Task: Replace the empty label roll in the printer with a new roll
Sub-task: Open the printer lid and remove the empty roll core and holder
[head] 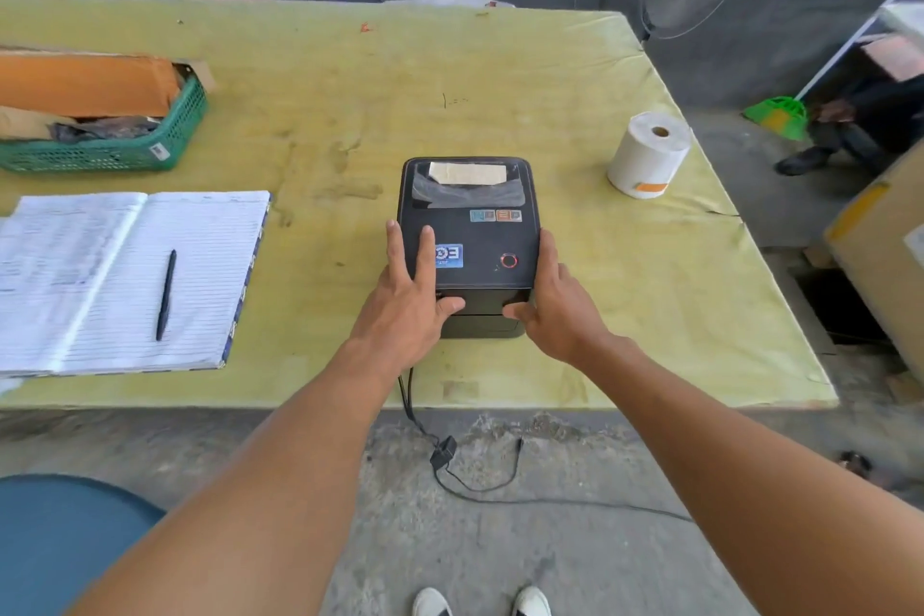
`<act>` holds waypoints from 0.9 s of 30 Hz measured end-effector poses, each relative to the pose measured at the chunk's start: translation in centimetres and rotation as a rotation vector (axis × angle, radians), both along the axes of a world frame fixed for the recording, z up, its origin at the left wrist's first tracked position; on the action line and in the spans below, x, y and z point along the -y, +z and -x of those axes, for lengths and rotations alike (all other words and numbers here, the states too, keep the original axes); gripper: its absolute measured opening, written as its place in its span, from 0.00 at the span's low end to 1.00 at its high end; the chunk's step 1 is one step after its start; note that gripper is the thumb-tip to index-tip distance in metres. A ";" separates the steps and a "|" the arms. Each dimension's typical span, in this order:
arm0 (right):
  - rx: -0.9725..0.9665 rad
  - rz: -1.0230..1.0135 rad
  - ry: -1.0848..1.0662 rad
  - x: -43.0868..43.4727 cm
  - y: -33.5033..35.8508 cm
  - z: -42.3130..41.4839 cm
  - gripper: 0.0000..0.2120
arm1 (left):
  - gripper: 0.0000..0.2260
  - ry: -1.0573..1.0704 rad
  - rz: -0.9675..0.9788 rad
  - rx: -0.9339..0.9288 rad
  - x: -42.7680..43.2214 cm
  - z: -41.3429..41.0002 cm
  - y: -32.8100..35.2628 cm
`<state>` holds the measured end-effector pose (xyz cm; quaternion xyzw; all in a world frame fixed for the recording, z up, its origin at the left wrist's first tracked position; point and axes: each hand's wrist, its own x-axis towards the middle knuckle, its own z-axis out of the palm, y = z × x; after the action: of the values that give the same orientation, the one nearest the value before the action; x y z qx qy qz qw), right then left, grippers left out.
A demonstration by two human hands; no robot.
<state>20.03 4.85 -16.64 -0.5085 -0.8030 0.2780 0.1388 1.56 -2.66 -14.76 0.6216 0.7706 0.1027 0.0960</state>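
Note:
A black label printer (480, 235) stands closed on the yellow-green table (350, 125), near its front edge. A cardboard core shows through the smoked window (467, 183) in its lid. My left hand (412, 300) lies on the printer's left side, fingers spread over the lid, thumb on the front edge. My right hand (557, 310) presses against the right side, thumb on the front edge. A full white label roll (649, 155) stands on end at the table's right, apart from the printer.
An open lined notebook (125, 280) with a black pen (166, 295) lies at the left. A green basket (115, 140) with orange and brown packets sits behind it. The printer's cables (450, 460) hang to the floor. A cardboard box (885, 255) stands at the right.

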 end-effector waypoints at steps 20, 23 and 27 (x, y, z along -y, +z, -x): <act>-0.129 0.088 -0.149 -3.6 8.6 0.8 0.45 | 0.38 0.098 -0.156 0.251 -4.4 2.9 8.3; -0.185 0.104 -0.179 -5.2 10.7 1.7 0.41 | 0.40 0.244 -0.208 0.393 -6.4 3.0 10.3; -0.154 0.093 -0.169 -7.8 13.4 2.8 0.31 | 0.32 0.331 -0.268 0.499 -9.5 3.7 11.0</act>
<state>17.20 12.67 -3.25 -0.5572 -0.7306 0.3404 0.1995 -2.17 6.86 -3.71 0.4506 0.7935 0.3667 0.1812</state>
